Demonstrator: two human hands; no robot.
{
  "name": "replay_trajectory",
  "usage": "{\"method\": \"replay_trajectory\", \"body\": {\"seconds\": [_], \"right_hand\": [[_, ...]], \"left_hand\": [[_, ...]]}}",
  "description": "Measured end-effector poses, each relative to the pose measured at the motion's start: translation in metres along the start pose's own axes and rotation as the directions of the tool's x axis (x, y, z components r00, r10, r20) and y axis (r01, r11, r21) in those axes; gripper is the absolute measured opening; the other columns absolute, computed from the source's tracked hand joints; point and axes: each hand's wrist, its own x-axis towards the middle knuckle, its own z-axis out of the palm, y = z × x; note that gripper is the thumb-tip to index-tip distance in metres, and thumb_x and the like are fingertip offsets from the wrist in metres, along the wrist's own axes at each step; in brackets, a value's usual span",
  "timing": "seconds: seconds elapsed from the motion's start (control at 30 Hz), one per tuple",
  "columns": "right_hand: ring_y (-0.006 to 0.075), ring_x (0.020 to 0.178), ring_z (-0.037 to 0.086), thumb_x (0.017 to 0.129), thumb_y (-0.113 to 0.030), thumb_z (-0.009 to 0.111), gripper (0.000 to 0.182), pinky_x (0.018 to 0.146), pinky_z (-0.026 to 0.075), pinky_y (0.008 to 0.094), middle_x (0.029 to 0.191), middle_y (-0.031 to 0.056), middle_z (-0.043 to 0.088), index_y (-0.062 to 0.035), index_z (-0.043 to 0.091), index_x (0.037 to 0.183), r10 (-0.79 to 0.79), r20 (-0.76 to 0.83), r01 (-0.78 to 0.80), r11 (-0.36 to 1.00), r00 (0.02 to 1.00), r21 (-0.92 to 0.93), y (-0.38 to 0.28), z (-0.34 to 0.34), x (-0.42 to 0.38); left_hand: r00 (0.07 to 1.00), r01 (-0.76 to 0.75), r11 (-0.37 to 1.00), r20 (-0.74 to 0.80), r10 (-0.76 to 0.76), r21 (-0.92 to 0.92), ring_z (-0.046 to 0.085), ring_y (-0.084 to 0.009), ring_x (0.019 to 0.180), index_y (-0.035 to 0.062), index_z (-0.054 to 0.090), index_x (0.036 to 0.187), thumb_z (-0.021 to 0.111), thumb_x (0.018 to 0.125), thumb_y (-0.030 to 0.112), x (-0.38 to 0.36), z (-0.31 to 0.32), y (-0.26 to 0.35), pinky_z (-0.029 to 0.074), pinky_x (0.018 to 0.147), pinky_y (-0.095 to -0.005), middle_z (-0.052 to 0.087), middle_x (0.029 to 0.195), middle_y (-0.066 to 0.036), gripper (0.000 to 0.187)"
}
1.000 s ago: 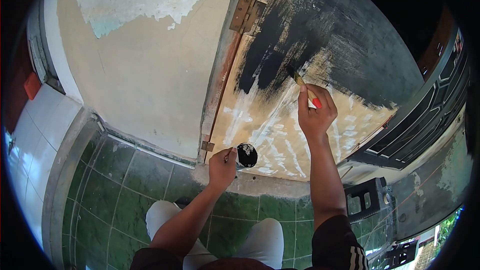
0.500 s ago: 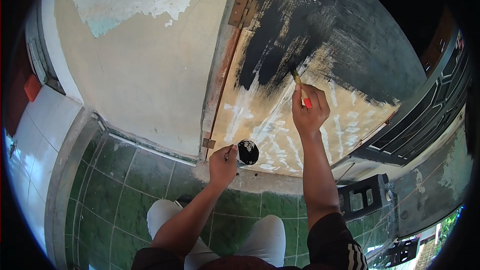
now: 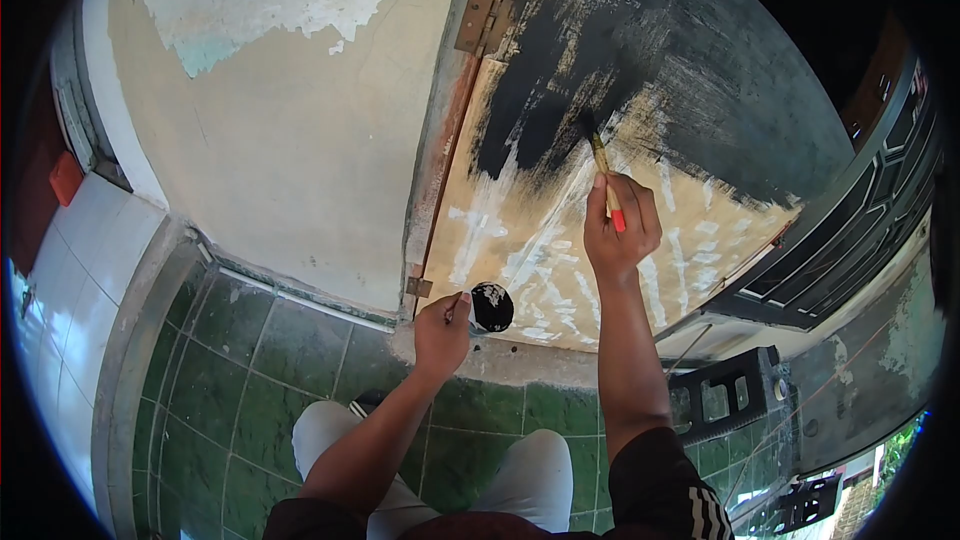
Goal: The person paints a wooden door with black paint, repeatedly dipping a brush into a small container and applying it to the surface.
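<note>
The right hand (image 3: 622, 218) is closed in a pinch grip on a slim paintbrush with a yellowish handle and red tip (image 3: 602, 162), over a tan wooden panel partly coated black (image 3: 570, 240). From this hand, the panel's hinge-side edge lies at 9 o'clock along a reddish-brown frame (image 3: 452, 125), and its slanting far edge at 4 o'clock. Open room over the panel runs from 10 round to 2 o'clock.

The brush extends from the fingers toward 11 o'clock, its dark bristles at the border of the black paint. The round container of black paint (image 3: 492, 307) is at 8 o'clock, well apart from the right hand; the left hand (image 3: 442, 337) is closed around its side, fingers at the rim.

Farther out, a large metal hinge (image 3: 479, 16) sits at 11 o'clock and a small metal hinge (image 3: 418, 287) between 8 and 9, just beside the left hand. The peeling cream wall (image 3: 280, 140) spreads beyond the frame. Green floor tiles (image 3: 290, 340) lie at 7 o'clock, a black slotted piece (image 3: 728, 393) at 5, near the right forearm, and dark metal latticework (image 3: 825, 260) between 3 and 4
</note>
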Motion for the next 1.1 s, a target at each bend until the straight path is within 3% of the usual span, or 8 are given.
{"method": "replay_trajectory", "body": {"seconds": [0.27,0.37,0.4,0.53,0.8,0.87,0.93,1.1], "right_hand": [[0.0287,0.081,0.074,0.090,0.001,0.081,0.014,0.068,0.059,0.0371,0.097,0.0132,0.074,-0.0004,0.075,0.103,0.026,0.063,-0.031,0.997,0.998,0.072,0.001,0.005,-0.009],[0.0282,0.084,0.074,0.092,-0.002,0.081,0.011,0.070,0.059,0.0363,0.096,0.0134,0.075,-0.0009,0.076,0.102,0.041,0.120,-0.063,0.981,0.992,0.182,-0.002,-0.008,-0.010],[0.0279,0.085,0.075,0.092,-0.003,0.081,0.011,0.071,0.059,0.0357,0.097,0.0135,0.076,-0.0011,0.077,0.101,0.052,0.142,-0.084,0.970,0.988,0.228,-0.002,-0.014,-0.010],[0.0247,0.089,0.076,0.094,-0.006,0.080,0.010,0.074,0.058,0.0326,0.101,0.0140,0.078,-0.0022,0.078,0.103,0.251,0.456,-0.375,0.904,0.854,0.205,0.035,-0.014,-0.003],[0.0281,0.086,0.074,0.087,0.005,0.079,0.016,0.076,0.059,0.0372,0.099,0.0127,0.078,-0.0029,0.077,0.101,-0.127,0.056,0.125,0.992,0.990,0.032,0.073,-0.027,0.128],[0.0276,0.087,0.073,0.085,0.006,0.078,0.020,0.075,0.058,0.0372,0.099,0.0117,0.077,-0.0036,0.075,0.102,-0.351,0.099,0.350,0.936,0.931,0.030,0.069,-0.023,0.102],[0.0273,0.091,0.071,0.079,0.009,0.072,0.025,0.078,0.058,0.0381,0.103,0.0108,0.074,-0.0030,0.075,0.102,-0.433,0.390,0.431,0.897,0.813,0.096,0.063,-0.017,0.047],[0.0268,0.094,0.072,0.085,-0.001,0.076,0.016,0.084,0.060,0.0399,0.105,0.0099,0.076,-0.0047,0.076,0.101,-0.353,0.697,0.033,0.904,0.624,0.427,0.028,-0.023,-0.023]], "left_hand": [[0.998,0.033,0.999,0.047,-0.034,0.032,0.069,-0.0113,0.074,-0.0082,0.077,0.110,0.065,0.108,0.027,0.003,0.002,-0.002,0.056,0.070,-0.0281,0.075,0.084,-0.008,0.037],[0.999,-0.027,0.998,-0.026,0.025,-0.056,0.053,-0.0117,0.061,-0.0077,0.075,0.108,0.063,0.108,0.020,0.000,0.009,-0.001,0.045,0.061,-0.0344,0.064,0.067,-0.010,0.031],[1.000,-0.011,1.000,-0.006,0.011,-0.027,0.058,-0.0115,0.065,-0.0079,0.075,0.109,0.064,0.108,0.023,0.001,0.006,0.000,0.048,0.064,-0.0323,0.067,0.072,-0.009,0.033],[0.998,0.038,0.999,0.045,-0.039,0.027,0.067,-0.0111,0.072,-0.0085,0.076,0.111,0.065,0.108,0.027,-0.001,-0.005,0.003,0.054,0.069,-0.0286,0.073,0.081,-0.008,0.037],[1.000,-0.019,0.999,-0.006,0.019,0.043,0.067,-0.0129,0.070,-0.0081,0.076,0.111,0.064,0.108,0.028,0.001,0.002,0.005,0.052,0.067,-0.0310,0.071,0.077,-0.008,0.038],[1.000,0.005,0.998,0.009,-0.006,0.060,0.067,-0.0132,0.069,-0.0082,0.076,0.109,0.064,0.108,0.028,0.000,0.003,0.007,0.052,0.066,-0.0314,0.070,0.076,-0.008,0.038],[0.999,-0.039,0.998,0.018,0.038,0.053,0.067,-0.0132,0.069,-0.0082,0.076,0.108,0.064,0.108,0.028,0.000,0.007,0.000,0.052,0.066,-0.0317,0.070,0.075,-0.008,0.038],[0.999,-0.020,0.998,0.045,0.017,0.053,0.067,-0.0134,0.068,-0.0075,0.076,0.104,0.064,0.108,0.028,-0.003,0.004,0.004,0.052,0.066,-0.0319,0.069,0.073,-0.008,0.037]]}}
